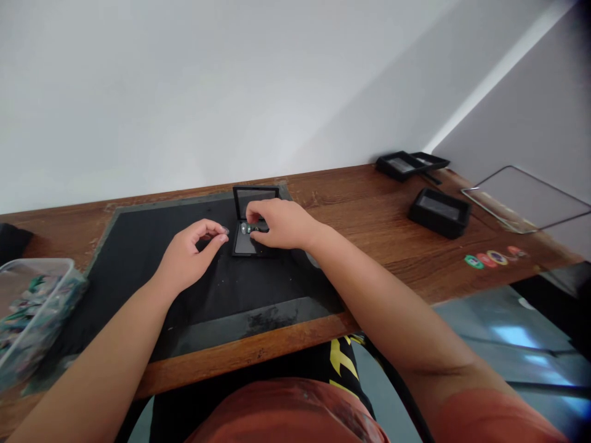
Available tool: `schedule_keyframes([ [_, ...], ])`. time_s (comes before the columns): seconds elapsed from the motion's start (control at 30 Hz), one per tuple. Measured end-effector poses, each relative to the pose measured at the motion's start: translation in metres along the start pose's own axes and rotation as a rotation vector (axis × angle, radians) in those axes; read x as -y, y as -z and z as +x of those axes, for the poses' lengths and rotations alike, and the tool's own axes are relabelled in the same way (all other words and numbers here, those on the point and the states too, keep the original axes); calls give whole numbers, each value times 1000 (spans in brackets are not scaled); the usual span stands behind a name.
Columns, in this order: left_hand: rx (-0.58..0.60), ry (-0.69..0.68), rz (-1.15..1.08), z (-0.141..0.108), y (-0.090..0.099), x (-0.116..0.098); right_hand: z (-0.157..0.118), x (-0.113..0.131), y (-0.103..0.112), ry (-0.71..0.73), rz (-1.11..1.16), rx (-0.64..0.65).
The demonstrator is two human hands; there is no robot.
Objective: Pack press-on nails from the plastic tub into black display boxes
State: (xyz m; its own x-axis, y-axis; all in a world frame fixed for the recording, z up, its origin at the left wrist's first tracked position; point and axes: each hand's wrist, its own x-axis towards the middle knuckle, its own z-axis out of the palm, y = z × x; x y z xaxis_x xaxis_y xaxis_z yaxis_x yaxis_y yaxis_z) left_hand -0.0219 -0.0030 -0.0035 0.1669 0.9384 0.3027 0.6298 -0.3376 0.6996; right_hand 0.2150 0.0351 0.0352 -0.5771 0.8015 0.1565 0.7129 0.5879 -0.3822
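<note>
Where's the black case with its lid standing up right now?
In the head view, the case sits near the middle, on the dark mat, under the right hand and just right of the left hand.

We wear a rust-orange shirt [281, 415], its front creased into loose folds. On our right arm the matching sleeve [498, 418] ends above the elbow, leaving the forearm [383, 301] bare. Our left hand [187, 252] and right hand [286, 223] are ungloved. Our black legwear [207, 372] carries bold, angular yellow markings [335, 358].
</note>
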Motion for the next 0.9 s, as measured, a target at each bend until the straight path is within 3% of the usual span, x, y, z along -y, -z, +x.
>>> schedule_keyframes([
  [0.13,55,-14,-40,0,0,1,-2,5,1,174,93,-91],
  [0.27,131,-20,-99,0,0,2,-4,12,1,307,136,-105],
  [0.53,235,-20,-215,-1,-1,4,-3,17,0,299,73,-33],
  [0.9,218,105,-518,2,1,2,-2,15,-10,388,-55,-184],
])
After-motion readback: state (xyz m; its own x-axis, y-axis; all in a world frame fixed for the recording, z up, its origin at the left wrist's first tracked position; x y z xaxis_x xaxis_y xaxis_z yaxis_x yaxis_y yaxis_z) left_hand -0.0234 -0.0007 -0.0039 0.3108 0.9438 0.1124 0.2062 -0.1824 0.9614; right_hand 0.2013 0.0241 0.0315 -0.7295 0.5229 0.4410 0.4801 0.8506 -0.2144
